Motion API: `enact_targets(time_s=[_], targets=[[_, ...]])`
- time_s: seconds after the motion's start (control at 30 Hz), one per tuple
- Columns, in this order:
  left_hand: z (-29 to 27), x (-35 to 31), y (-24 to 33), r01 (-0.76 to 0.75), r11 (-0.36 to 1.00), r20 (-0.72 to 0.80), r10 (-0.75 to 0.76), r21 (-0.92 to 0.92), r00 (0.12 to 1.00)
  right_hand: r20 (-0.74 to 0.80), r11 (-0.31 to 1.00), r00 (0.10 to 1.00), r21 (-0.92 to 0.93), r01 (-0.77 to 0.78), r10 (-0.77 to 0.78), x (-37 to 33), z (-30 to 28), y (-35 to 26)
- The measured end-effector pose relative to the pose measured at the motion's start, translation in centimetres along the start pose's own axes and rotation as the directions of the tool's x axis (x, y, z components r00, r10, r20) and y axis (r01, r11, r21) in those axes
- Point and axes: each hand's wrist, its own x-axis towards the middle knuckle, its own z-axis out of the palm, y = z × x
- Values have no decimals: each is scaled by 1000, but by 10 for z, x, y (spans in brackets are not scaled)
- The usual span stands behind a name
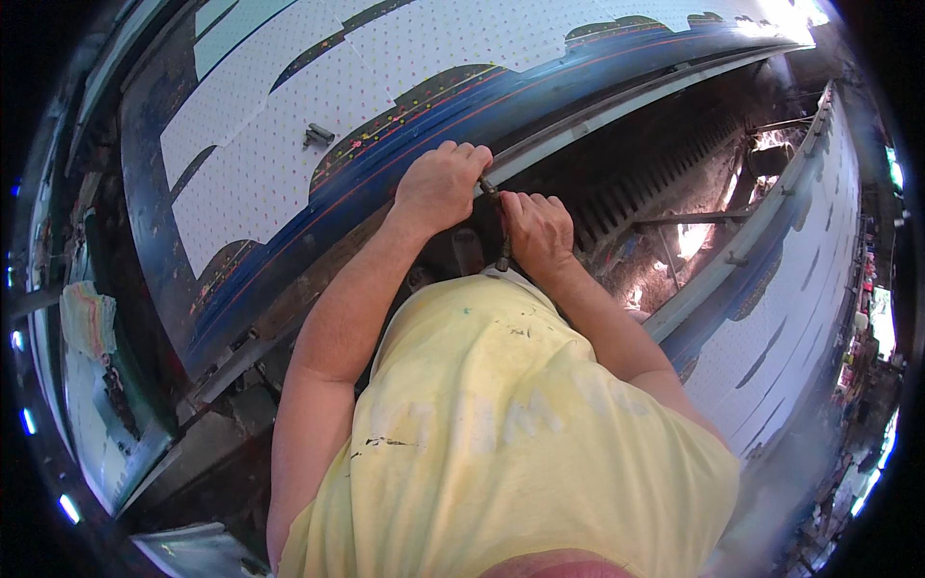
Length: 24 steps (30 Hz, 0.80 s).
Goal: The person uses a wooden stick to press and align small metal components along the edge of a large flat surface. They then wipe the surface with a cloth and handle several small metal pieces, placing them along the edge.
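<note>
Both my hands are close together in front of my waist, near the edge rail of a long blue table. My left hand point(436, 191) is curled shut around the upper end of a dark, narrow metal fitting point(489, 189). Just below and to its right, my right hand point(540, 231) wraps round a lower part of the same piece, whose knobbed end point(503, 260) sticks out beneath the fingers. The fitting looks like a jointed rod or hose coupling; I cannot make out its exact kind, and my fingers hide much of it.
White dotted fabric point(453, 101) lies on the blue table point(207, 323), with a small grey metal piece point(319, 135) on it. A pale rail point(617, 113) runs along its edge. To the right stands another fabric-covered table point(771, 347); a dark slatted gap lies between. Stacked cloths point(89, 323) sit at left.
</note>
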Motion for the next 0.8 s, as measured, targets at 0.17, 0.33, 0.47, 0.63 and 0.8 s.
enact_targets(time_s=[0.17,0.33,0.47,0.63,0.8], targets=[[-6,1,3,9,1000,26,-9,-5,1000,20,970,995,222,-95,93,0,1,3],[-6,4,2,0,1000,26,0,-21,1000,272,469,839,729,-499,471,-15,30,-16],[-3,3,0,1,999,28,0,-43,1000,415,80,773,857,-510,479,-27,64,-7],[-4,5,1,18,999,46,-16,-46,999,667,-355,664,744,-566,339,-18,45,-6],[-4,6,1,12,998,47,-9,-64,999,688,-395,638,723,-566,346,-17,41,-9]])
